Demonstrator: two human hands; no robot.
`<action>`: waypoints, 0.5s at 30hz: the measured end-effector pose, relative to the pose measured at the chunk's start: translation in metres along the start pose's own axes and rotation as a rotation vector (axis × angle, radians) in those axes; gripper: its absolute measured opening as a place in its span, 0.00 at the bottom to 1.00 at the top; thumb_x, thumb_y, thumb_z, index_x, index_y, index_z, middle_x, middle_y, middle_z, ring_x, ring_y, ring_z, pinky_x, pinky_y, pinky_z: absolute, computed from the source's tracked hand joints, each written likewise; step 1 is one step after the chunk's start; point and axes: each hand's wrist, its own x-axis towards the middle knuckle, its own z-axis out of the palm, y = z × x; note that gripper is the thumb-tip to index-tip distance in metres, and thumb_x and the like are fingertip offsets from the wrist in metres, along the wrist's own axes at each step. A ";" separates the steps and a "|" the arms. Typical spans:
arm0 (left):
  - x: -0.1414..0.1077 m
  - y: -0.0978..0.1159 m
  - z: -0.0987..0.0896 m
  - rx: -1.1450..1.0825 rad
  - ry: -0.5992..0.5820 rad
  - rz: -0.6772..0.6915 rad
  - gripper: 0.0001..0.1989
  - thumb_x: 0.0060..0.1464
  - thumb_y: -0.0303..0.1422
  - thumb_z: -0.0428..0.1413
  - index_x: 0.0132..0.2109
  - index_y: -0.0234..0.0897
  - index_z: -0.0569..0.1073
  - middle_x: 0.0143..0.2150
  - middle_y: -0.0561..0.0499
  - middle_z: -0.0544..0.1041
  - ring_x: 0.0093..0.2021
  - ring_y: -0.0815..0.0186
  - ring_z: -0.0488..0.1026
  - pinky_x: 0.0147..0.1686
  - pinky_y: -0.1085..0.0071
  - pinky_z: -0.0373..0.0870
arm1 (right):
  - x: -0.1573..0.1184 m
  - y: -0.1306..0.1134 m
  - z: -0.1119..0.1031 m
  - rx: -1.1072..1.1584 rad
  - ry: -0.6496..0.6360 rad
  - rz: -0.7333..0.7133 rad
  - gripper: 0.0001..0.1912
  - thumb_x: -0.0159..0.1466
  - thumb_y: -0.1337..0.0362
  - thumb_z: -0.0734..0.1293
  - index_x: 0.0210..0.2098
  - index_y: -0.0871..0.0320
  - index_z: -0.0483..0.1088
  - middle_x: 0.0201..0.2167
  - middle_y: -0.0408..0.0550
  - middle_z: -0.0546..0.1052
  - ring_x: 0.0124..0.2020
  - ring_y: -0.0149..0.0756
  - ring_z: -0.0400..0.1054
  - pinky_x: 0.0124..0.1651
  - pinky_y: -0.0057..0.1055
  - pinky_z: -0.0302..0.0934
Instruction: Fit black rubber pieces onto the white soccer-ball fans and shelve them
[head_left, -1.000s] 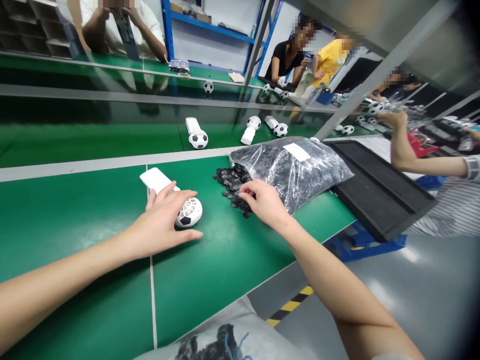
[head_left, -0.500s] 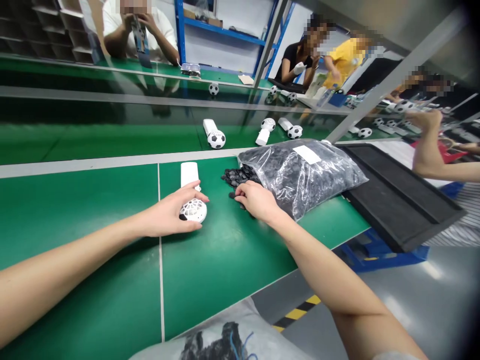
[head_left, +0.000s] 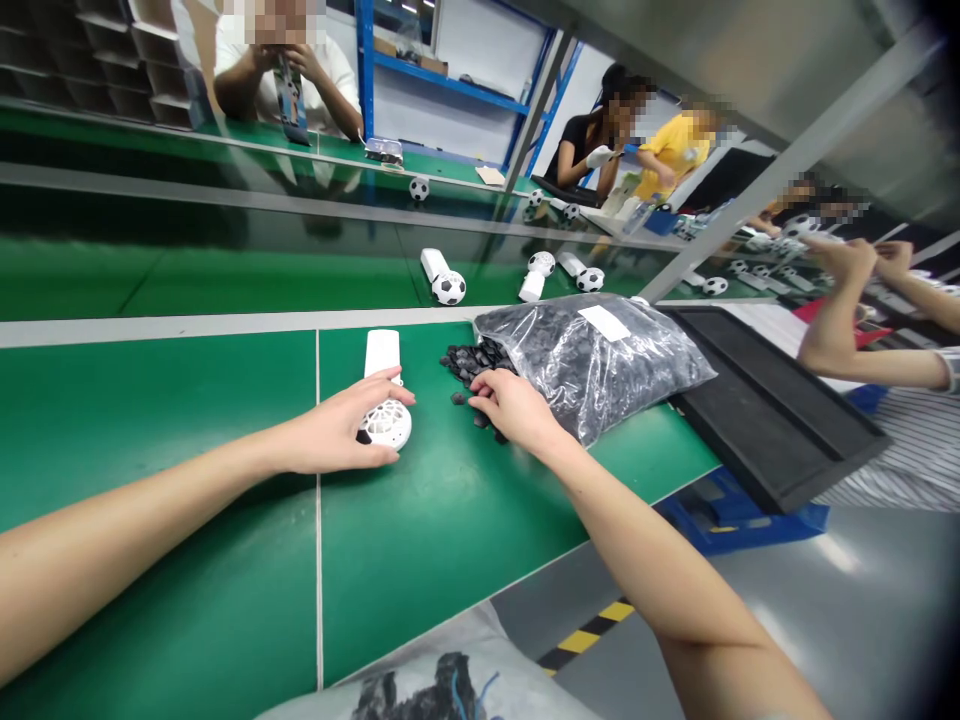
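Swung round since earlier, the white device [head_left: 389, 426] lies on the desk [head_left: 420, 560], loosely clasped by the half-curled left hand [head_left: 341, 430]; the pinched right hand [head_left: 517, 408] — catch hidden — could scatter black pieces [head_left: 466, 361] by brushing them.

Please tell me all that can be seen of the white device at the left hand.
The white device, apparently plastic, lies on the green worktop, its flat rectangular handle pointing away from the wearer. Its round head has an open lattice and a black patch. The left hand curves around the head, covering part of it.
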 end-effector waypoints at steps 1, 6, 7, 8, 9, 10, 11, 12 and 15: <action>0.000 0.000 0.000 0.005 0.003 0.005 0.26 0.46 0.38 0.54 0.54 0.39 0.60 0.66 0.42 0.47 0.66 0.54 0.41 0.59 0.56 0.51 | 0.001 -0.003 0.001 0.000 0.006 -0.027 0.06 0.60 0.64 0.64 0.37 0.55 0.69 0.36 0.44 0.73 0.33 0.31 0.67 0.35 0.28 0.60; 0.000 0.001 0.004 0.007 0.013 0.034 0.24 0.46 0.37 0.54 0.52 0.40 0.61 0.65 0.44 0.51 0.66 0.56 0.39 0.60 0.55 0.47 | 0.003 -0.015 0.010 -0.086 0.010 -0.226 0.08 0.62 0.67 0.61 0.39 0.59 0.71 0.38 0.51 0.72 0.43 0.40 0.64 0.46 0.35 0.58; -0.001 0.001 0.006 0.014 0.035 0.015 0.25 0.46 0.36 0.54 0.52 0.40 0.61 0.65 0.44 0.49 0.66 0.55 0.37 0.60 0.54 0.47 | 0.003 -0.016 0.012 -0.094 0.009 -0.238 0.09 0.62 0.68 0.60 0.38 0.59 0.72 0.37 0.53 0.72 0.43 0.41 0.63 0.47 0.36 0.58; -0.002 0.002 0.009 0.024 0.065 -0.015 0.25 0.45 0.36 0.54 0.52 0.40 0.61 0.65 0.44 0.47 0.66 0.54 0.36 0.60 0.53 0.47 | 0.004 -0.016 0.013 -0.091 0.010 -0.237 0.09 0.63 0.70 0.59 0.38 0.60 0.72 0.36 0.54 0.72 0.43 0.41 0.63 0.48 0.37 0.57; -0.003 0.003 0.011 0.032 0.100 -0.052 0.26 0.44 0.35 0.54 0.52 0.40 0.61 0.66 0.43 0.45 0.66 0.53 0.36 0.60 0.52 0.47 | 0.004 -0.016 0.014 -0.087 0.014 -0.237 0.10 0.62 0.71 0.58 0.38 0.61 0.71 0.36 0.55 0.72 0.43 0.42 0.63 0.48 0.38 0.57; -0.004 0.003 0.012 0.034 0.129 -0.085 0.27 0.43 0.34 0.55 0.53 0.40 0.61 0.66 0.42 0.43 0.66 0.51 0.35 0.60 0.52 0.48 | 0.004 -0.016 0.014 -0.078 0.021 -0.233 0.11 0.62 0.73 0.57 0.38 0.61 0.71 0.37 0.56 0.72 0.44 0.43 0.62 0.49 0.39 0.56; -0.005 0.004 0.013 0.028 0.141 -0.104 0.28 0.42 0.33 0.54 0.53 0.40 0.60 0.66 0.42 0.42 0.66 0.51 0.35 0.59 0.52 0.50 | 0.004 -0.016 0.014 -0.066 0.028 -0.229 0.12 0.62 0.74 0.57 0.38 0.62 0.71 0.38 0.57 0.71 0.44 0.43 0.62 0.49 0.39 0.56; -0.005 0.005 0.012 0.015 0.133 -0.107 0.28 0.42 0.32 0.54 0.53 0.40 0.60 0.66 0.42 0.41 0.66 0.51 0.35 0.59 0.53 0.51 | 0.003 -0.018 0.013 -0.057 0.035 -0.226 0.12 0.62 0.74 0.57 0.39 0.62 0.70 0.38 0.57 0.72 0.44 0.42 0.62 0.49 0.39 0.56; -0.005 0.004 0.005 -0.030 0.016 -0.052 0.28 0.41 0.28 0.53 0.53 0.42 0.60 0.66 0.46 0.40 0.66 0.54 0.37 0.60 0.55 0.51 | -0.006 -0.028 0.010 0.167 -0.002 -0.219 0.08 0.63 0.70 0.59 0.39 0.60 0.68 0.36 0.49 0.73 0.38 0.35 0.66 0.44 0.32 0.61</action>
